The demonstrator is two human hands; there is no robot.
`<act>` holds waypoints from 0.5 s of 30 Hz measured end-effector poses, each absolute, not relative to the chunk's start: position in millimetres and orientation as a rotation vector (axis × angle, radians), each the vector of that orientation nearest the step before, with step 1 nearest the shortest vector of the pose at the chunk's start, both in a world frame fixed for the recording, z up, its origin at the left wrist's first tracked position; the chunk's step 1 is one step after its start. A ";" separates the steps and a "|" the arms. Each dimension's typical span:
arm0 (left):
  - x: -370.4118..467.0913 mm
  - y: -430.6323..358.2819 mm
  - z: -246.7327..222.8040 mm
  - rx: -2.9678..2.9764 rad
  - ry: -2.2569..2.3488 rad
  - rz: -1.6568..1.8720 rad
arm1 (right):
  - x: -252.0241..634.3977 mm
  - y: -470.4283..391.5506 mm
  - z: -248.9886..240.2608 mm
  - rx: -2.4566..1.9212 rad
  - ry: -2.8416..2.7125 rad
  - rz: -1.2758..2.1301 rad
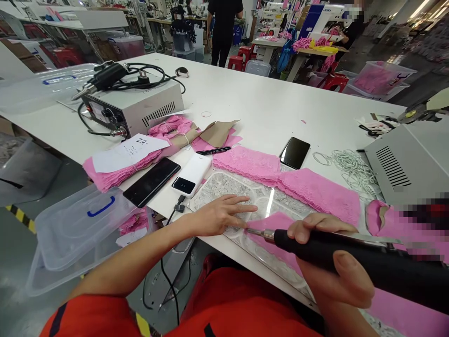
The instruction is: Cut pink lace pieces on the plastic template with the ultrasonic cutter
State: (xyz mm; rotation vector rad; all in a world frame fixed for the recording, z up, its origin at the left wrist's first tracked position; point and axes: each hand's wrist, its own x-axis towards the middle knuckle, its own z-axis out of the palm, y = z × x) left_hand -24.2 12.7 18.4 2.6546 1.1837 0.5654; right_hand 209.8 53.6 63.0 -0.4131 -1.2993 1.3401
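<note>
My left hand lies with its fingers stretched out over a clear patterned plate, fingertips at the edge of a pink fabric piece. My right hand is wrapped round a black handpiece with a metal tip. That tip meets the left edge of the pink fabric, close beside my left fingertips. Part of the fabric is hidden under the handpiece and my right hand. Along the plate's far side lie two stacks of pink lace fabric, one on the left and one on the right.
Left of the plate are a white power bank, a black phone and a pink bundle under a paper sheet. A metal box carries another corded handpiece. Rubber bands and another box stand right.
</note>
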 end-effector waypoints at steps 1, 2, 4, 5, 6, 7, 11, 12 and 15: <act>-24.2 12.7 18.6 2.651 1.188 0.562 | 209.7 53.7 62.4 -0.420 -1.301 1.342; -24.2 12.6 18.8 2.647 1.191 0.560 | 209.6 53.8 61.9 -0.428 -1.303 1.342; -24.2 12.3 19.0 2.640 1.193 0.564 | 209.3 53.8 61.4 -0.434 -1.310 1.335; -24.3 12.2 19.1 2.640 1.192 0.567 | 208.9 53.8 61.5 -0.429 -1.316 1.332; -24.4 12.1 19.2 2.642 1.190 0.570 | 208.4 53.7 62.0 -0.423 -1.322 1.328; -24.5 12.1 19.4 2.644 1.190 0.570 | 207.7 53.6 62.8 -0.416 -1.328 1.321; -24.4 11.9 20.3 2.661 1.182 0.588 | 204.1 53.0 67.1 -0.391 -1.364 1.289; -24.4 11.9 20.4 2.662 1.186 0.590 | 203.7 52.9 67.9 -0.383 -1.370 1.286; -24.2 11.5 20.4 2.653 1.203 0.589 | 205.0 53.4 68.4 -0.366 -1.369 1.301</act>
